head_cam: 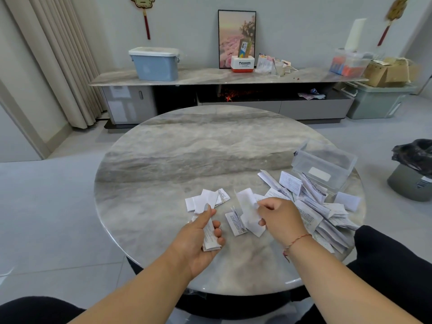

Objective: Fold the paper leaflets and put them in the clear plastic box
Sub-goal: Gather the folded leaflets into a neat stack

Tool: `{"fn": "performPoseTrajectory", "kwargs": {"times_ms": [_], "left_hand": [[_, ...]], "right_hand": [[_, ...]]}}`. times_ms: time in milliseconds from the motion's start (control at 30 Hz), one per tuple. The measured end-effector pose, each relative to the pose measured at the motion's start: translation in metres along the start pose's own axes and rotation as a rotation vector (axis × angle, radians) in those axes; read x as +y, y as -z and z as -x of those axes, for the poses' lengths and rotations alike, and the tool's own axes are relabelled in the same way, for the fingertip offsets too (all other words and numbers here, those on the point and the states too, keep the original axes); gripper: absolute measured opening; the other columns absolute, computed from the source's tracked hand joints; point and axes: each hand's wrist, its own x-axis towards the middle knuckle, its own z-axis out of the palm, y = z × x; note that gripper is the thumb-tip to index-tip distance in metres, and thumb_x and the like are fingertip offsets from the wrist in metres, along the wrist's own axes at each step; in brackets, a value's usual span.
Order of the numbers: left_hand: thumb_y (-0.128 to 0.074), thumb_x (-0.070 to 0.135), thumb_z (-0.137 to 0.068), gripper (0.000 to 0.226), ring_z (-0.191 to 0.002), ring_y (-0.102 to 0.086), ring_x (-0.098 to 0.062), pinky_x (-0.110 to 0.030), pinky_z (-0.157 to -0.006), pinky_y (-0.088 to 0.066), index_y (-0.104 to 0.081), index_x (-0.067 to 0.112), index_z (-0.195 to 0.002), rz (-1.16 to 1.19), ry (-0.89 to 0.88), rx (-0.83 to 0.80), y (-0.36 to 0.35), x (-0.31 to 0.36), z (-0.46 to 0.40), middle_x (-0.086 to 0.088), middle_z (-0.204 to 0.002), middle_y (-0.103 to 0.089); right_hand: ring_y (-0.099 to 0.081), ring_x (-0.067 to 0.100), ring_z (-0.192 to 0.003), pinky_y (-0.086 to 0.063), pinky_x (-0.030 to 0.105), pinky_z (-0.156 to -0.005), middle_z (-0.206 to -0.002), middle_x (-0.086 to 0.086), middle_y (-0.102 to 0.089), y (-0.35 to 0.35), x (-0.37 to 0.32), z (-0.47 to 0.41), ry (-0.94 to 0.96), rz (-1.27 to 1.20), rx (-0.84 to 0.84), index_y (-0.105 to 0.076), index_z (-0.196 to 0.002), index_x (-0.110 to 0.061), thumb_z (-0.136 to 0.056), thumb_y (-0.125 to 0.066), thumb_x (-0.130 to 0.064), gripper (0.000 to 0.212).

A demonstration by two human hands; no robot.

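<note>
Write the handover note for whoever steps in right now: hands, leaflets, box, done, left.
Left hand grips a small stack of folded leaflets.
Right hand pinches a white leaflet above the round table.
A few folded leaflets lie ahead of the left hand.
The loose pile sits at right, beside the clear plastic box.
Done: some folding.
Left: fold the pile, then box everything; whether the box holds any leaflets is unclear.

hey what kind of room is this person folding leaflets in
Most likely a home living room: a round marble table, a low media console along the wall, and a framed picture leaning on it.
</note>
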Motion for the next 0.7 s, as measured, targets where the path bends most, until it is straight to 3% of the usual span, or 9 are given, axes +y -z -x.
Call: {"fn": "performPoseTrajectory", "kwargs": {"times_ms": [67,133,233,300,367,433,533,700], "left_hand": [[-0.072,0.028,-0.065,0.04,-0.057,-0.046,-0.014,-0.027,-0.055,-0.036,-0.06,0.014,-0.101,-0.043,-0.038,-0.037,-0.004,-0.003,0.002,-0.006,-0.073,-0.053],[-0.068,0.028,-0.072,0.031,-0.063,-0.051,-0.015,-0.025,-0.054,-0.038,-0.061,0.014,-0.099,-0.089,-0.076,-0.132,-0.006,-0.005,0.004,-0.008,-0.08,-0.058],[-0.056,0.016,-0.084,0.014,-0.06,-0.059,-0.022,-0.028,-0.053,-0.048,-0.057,0.006,-0.094,-0.107,-0.133,-0.259,-0.012,-0.006,0.01,-0.014,-0.076,-0.063],[-0.052,0.009,-0.086,0.014,-0.058,-0.061,-0.023,-0.028,-0.052,-0.05,-0.055,0.002,-0.097,-0.12,-0.161,-0.27,-0.013,-0.005,0.011,-0.015,-0.076,-0.065],[-0.054,0.007,-0.085,0.025,-0.066,-0.062,-0.023,-0.03,-0.056,-0.051,-0.053,0.004,-0.11,-0.143,-0.179,-0.264,-0.01,-0.005,0.008,-0.014,-0.083,-0.064],[-0.056,0.007,-0.085,0.024,-0.07,-0.062,-0.025,-0.031,-0.06,-0.053,-0.054,0.005,-0.109,-0.134,-0.178,-0.264,-0.006,-0.005,0.005,-0.015,-0.089,-0.061],[-0.056,0.009,-0.086,0.015,-0.064,-0.061,-0.019,-0.027,-0.054,-0.049,-0.061,0.007,-0.1,-0.063,-0.147,-0.166,-0.004,-0.005,0.005,-0.011,-0.082,-0.064],[-0.056,0.007,-0.091,0.005,-0.052,-0.043,-0.013,-0.02,-0.04,-0.038,-0.053,0.007,-0.086,0.062,-0.147,0.188,0.019,0.004,-0.004,-0.006,-0.066,-0.051]], "right_hand": [[-0.044,0.006,-0.033,-0.034,0.017,-0.038,-0.047,0.002,-0.054,-0.003,-0.013,0.013,-0.084,-0.249,-0.144,-0.067,-0.076,-0.006,-0.089,-0.058,-0.007,0.015],[-0.044,0.008,-0.035,-0.033,0.017,-0.036,-0.048,0.003,-0.057,-0.01,-0.02,0.023,-0.116,-0.311,-0.257,-0.07,-0.088,-0.003,-0.088,-0.056,-0.001,0.014],[-0.049,0.012,-0.042,-0.037,0.019,-0.036,-0.05,0.004,-0.059,-0.014,-0.029,0.035,-0.149,-0.397,-0.335,-0.07,-0.084,-0.002,-0.087,-0.05,0.005,0.021],[-0.052,0.017,-0.047,-0.04,0.022,-0.038,-0.056,0.009,-0.06,-0.013,-0.035,0.038,-0.205,-0.549,-0.356,-0.066,-0.082,0.001,-0.088,-0.052,-0.001,0.015],[-0.055,0.016,-0.05,-0.044,0.024,-0.045,-0.062,0.008,-0.061,-0.012,-0.033,0.038,-0.118,-0.457,-0.336,-0.064,-0.089,-0.003,-0.085,-0.062,-0.006,0.005],[-0.054,0.013,-0.046,-0.045,0.024,-0.05,-0.06,0.001,-0.061,-0.015,-0.026,0.04,-0.018,-0.3,-0.285,-0.062,-0.092,-0.007,-0.08,-0.067,-0.001,0.014],[-0.052,0.006,-0.04,-0.043,0.018,-0.046,-0.058,0.002,-0.059,-0.022,-0.02,0.034,-0.011,-0.261,-0.229,-0.061,-0.089,-0.007,-0.08,-0.065,0.005,0.016],[-0.05,0.0,-0.041,-0.041,0.018,-0.049,-0.063,0.0,-0.061,-0.033,-0.016,-0.021,-0.052,-0.135,-0.08,-0.064,-0.09,-0.01,-0.082,-0.065,-0.002,0.012]]}}
